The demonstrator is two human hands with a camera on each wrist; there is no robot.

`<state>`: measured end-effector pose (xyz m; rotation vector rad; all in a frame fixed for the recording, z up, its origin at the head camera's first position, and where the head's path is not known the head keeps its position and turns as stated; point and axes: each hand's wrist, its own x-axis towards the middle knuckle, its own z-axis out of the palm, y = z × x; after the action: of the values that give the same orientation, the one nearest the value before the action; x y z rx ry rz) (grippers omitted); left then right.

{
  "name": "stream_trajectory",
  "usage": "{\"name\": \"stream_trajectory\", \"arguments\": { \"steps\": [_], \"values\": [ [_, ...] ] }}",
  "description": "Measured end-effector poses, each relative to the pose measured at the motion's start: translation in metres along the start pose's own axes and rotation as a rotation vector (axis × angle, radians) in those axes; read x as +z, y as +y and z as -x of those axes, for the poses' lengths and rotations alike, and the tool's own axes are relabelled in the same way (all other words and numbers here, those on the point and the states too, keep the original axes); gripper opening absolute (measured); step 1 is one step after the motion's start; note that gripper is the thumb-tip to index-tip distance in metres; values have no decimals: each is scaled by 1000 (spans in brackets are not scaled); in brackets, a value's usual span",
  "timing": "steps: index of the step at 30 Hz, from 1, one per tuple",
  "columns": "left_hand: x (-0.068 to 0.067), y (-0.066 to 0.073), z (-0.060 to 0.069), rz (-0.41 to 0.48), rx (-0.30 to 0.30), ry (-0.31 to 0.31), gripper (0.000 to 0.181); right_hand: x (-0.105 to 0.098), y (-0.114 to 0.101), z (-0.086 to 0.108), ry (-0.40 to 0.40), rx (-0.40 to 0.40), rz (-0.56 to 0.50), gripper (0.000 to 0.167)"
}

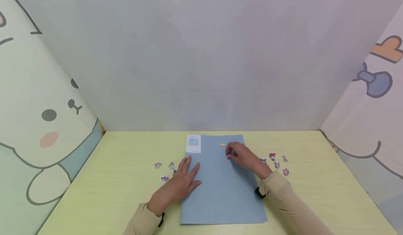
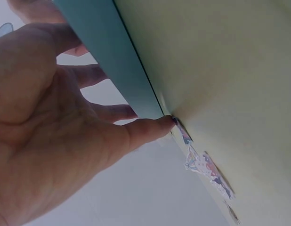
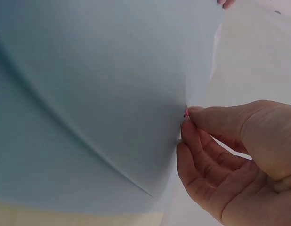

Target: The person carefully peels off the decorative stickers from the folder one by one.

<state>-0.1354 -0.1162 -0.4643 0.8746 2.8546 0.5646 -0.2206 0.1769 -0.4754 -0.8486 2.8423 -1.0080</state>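
A blue paper folder [image 1: 223, 196] lies flat on the table; a single sheet or a folded cover, I cannot tell. Fingers spread, my left hand [image 1: 180, 183] rests on its left edge, the outer side beside several cartoon stickers [image 1: 165, 179]. Over the upper right of the folder, my right hand [image 1: 245, 156] pinches a small dark pink sticker [image 1: 228, 156] between thumb and fingertips, at the blue surface. Mostly hidden by the fingers, that sticker [image 3: 187, 112] shows as a pink sliver in the right wrist view. Just above it, a yellowish sticker [image 1: 222, 145] lies on the folder.
A white label [image 1: 193, 149] with a blue square covers the folder's top left corner. More loose stickers [image 1: 277, 165] are scattered right of the folder on the pale yellow table [image 1: 330, 193]. A plain pale wall [image 1: 201, 60] stands behind, cartoon-printed panels at both sides.
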Motion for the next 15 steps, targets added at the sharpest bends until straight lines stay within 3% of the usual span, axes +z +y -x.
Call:
{"name": "stream_trajectory", "arguments": {
  "steps": [7, 15],
  "values": [
    [0, 0, 0, -7, 10, 2, 55, 1, 0, -2, 61, -7, -6, 13],
    [1, -1, -1, -12, 12, 5, 55, 1, 1, -4, 48, 4, 19, 12]
  ]
}}
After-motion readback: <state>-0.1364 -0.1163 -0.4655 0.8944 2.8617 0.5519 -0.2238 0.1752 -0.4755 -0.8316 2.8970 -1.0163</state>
